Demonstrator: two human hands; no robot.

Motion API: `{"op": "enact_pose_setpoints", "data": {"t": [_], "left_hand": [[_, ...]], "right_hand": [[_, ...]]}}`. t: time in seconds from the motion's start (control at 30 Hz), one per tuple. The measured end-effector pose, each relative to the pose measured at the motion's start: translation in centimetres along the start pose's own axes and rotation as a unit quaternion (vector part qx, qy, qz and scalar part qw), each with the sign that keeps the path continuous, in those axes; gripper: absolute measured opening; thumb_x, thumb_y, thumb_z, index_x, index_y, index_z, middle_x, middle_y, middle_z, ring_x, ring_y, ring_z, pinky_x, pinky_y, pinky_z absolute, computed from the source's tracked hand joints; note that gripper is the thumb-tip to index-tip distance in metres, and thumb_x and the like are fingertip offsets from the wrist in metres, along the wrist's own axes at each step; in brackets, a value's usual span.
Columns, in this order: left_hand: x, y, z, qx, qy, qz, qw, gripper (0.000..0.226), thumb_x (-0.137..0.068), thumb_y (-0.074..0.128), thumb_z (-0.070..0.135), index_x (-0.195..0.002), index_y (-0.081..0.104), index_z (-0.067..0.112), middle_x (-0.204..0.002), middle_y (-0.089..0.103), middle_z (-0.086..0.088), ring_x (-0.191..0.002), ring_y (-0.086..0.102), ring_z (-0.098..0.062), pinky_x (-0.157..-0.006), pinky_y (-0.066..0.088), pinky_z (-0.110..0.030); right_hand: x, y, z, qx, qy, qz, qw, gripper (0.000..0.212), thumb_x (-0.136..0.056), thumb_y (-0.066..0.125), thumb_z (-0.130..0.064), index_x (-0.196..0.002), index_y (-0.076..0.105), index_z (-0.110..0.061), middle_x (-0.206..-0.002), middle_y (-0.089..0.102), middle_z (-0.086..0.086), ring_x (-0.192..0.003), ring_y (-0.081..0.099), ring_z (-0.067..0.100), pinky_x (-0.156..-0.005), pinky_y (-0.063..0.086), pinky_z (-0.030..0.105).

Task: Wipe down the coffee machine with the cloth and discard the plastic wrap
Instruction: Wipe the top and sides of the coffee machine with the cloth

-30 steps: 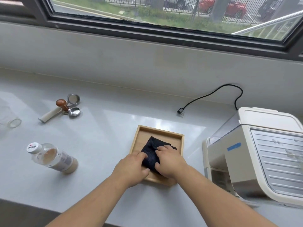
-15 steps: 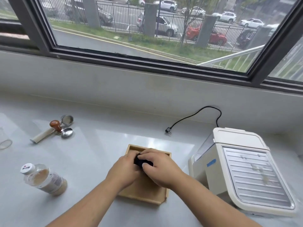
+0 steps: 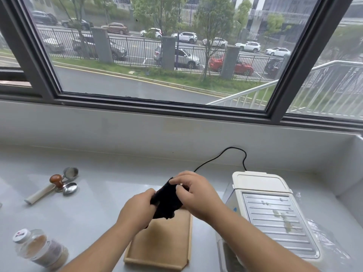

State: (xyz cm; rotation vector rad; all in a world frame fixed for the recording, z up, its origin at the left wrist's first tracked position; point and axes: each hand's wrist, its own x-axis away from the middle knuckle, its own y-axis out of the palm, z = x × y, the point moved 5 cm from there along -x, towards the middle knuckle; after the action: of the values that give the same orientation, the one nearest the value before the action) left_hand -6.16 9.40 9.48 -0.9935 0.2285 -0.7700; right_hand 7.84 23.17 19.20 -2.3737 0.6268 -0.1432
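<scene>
Both hands have come up off the wooden tray (image 3: 172,246) since the earlier frame, taking the black cloth (image 3: 167,201) with them, so the tray floor now lies bare where the cloth was pressed flat before. More of the window (image 3: 157,55) shows than it did a second ago.

The left hand (image 3: 137,209) grips the lower left edge of the cloth, its fingers (image 3: 146,195) closed on the fabric. The right hand (image 3: 193,195) holds the upper right part, with its fingers (image 3: 177,180) pinched together on the top corner. The cloth hangs crumpled between the two hands, above the far end of the tray and clear of it.

The coffee machine (image 3: 271,218) stands on the white desk (image 3: 102,203) just right of the tray, cream-coloured, with a ribbed metal panel on top that carries some greenish-brown smears. Its black cable (image 3: 231,152) runs from behind it across the desk toward the wall. Clear plastic wrap (image 3: 322,232) lies crumpled on the desk against the machine's right side.

To the left, well apart from the tray, lie a tamper with a brown knob (image 3: 56,180), a white handle (image 3: 39,195) beside it, and two small metal baskets (image 3: 70,180) touching or nearly touching the tamper. A plastic bottle with a white cap (image 3: 39,248) lies on its side near the front left corner, part full of a tan drink.
</scene>
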Motion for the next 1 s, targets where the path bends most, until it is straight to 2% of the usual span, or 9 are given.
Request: {"op": "enact_pose_setpoints", "data": {"t": [0.2,0.3,0.43,0.5,0.57,0.63,0.77,0.87,1.0], "left_hand": [[-0.6,-3.6,4.1,0.040,0.034,0.054,0.997,0.020,-0.086,0.050,0.020,-0.092,0.055,0.038,-0.077,0.067,0.014,-0.076,0.062,-0.011,-0.061,0.048,-0.034],[-0.8,-5.0,7.2,0.099,0.062,0.063,0.991,0.024,-0.082,0.050,0.024,-0.094,0.056,0.043,-0.076,0.068,0.014,-0.077,0.063,-0.012,-0.062,0.047,-0.033],[-0.8,-6.4,11.5,0.168,0.098,0.069,0.979,0.030,-0.073,0.045,0.030,-0.096,0.059,0.044,-0.075,0.070,0.018,-0.069,0.062,-0.007,-0.060,0.050,-0.034],[-0.9,-6.8,13.7,0.183,0.119,0.070,0.973,0.030,-0.072,0.046,0.032,-0.095,0.060,0.045,-0.075,0.070,0.018,-0.069,0.062,-0.007,-0.059,0.047,-0.033],[-0.9,-6.9,15.6,0.200,0.138,0.066,0.968,0.028,-0.071,0.047,0.034,-0.095,0.061,0.043,-0.076,0.072,0.015,-0.069,0.064,-0.008,-0.062,0.051,-0.035],[-0.8,-6.8,17.3,0.215,0.155,0.062,0.962,0.028,-0.070,0.048,0.038,-0.094,0.062,0.042,-0.076,0.073,0.014,-0.067,0.064,-0.010,-0.060,0.052,-0.034],[-0.7,-6.1,20.1,0.230,0.179,0.052,0.955,0.031,-0.069,0.051,0.043,-0.098,0.062,0.042,-0.078,0.074,0.015,-0.066,0.065,-0.008,-0.057,0.048,-0.024],[-0.6,-5.2,21.5,0.230,0.190,0.045,0.953,0.028,-0.072,0.055,0.046,-0.099,0.059,0.045,-0.083,0.074,0.020,-0.071,0.069,-0.006,-0.063,0.049,-0.026],[-0.6,-2.9,23.2,0.209,0.200,0.030,0.957,0.028,-0.077,0.062,0.051,-0.104,0.057,0.049,-0.094,0.074,0.022,-0.089,0.069,0.001,-0.076,0.054,-0.030]], "right_hand": [[-0.1,-2.9,1.7,0.079,0.056,0.010,0.995,0.032,-0.088,0.055,-0.035,-0.119,0.062,-0.040,-0.110,0.061,-0.020,-0.085,0.057,-0.002,-0.077,0.048,0.024],[0.0,-3.2,2.0,0.097,0.075,-0.026,0.992,0.047,-0.082,0.059,-0.047,-0.128,0.049,-0.045,-0.119,0.057,-0.016,-0.093,0.061,0.007,-0.083,0.055,0.035],[0.0,-3.8,1.8,0.107,0.058,-0.033,0.992,0.077,-0.072,0.069,-0.053,-0.141,0.033,-0.049,-0.134,0.052,-0.011,-0.119,0.056,0.013,-0.097,0.053,0.041],[-0.1,-4.5,1.6,0.078,0.059,-0.023,0.995,0.085,-0.067,0.073,-0.053,-0.142,0.032,-0.049,-0.130,0.056,-0.013,-0.116,0.058,0.013,-0.093,0.054,0.039],[-0.3,-5.4,1.8,0.050,0.071,-0.007,0.996,0.080,-0.068,0.074,-0.051,-0.138,0.034,-0.050,-0.118,0.063,-0.018,-0.101,0.064,0.009,-0.079,0.056,0.033],[-0.3,-6.5,2.1,0.051,0.086,0.010,0.995,0.060,-0.078,0.069,-0.047,-0.129,0.037,-0.049,-0.101,0.068,-0.017,-0.087,0.067,0.011,-0.066,0.053,0.032],[0.4,-9.5,3.0,0.049,0.100,0.060,0.992,0.024,-0.089,0.053,-0.038,-0.111,0.045,-0.043,-0.088,0.070,-0.010,-0.080,0.067,0.021,-0.067,0.057,0.043],[1.3,-12.0,3.6,0.046,0.095,0.102,0.989,0.025,-0.087,0.052,-0.035,-0.110,0.048,-0.043,-0.088,0.071,-0.009,-0.081,0.067,0.023,-0.070,0.057,0.044],[2.6,-15.2,5.0,0.047,0.106,0.144,0.983,0.045,-0.082,0.052,-0.026,-0.124,0.050,-0.043,-0.099,0.073,-0.011,-0.090,0.066,0.022,-0.079,0.057,0.043]]}}
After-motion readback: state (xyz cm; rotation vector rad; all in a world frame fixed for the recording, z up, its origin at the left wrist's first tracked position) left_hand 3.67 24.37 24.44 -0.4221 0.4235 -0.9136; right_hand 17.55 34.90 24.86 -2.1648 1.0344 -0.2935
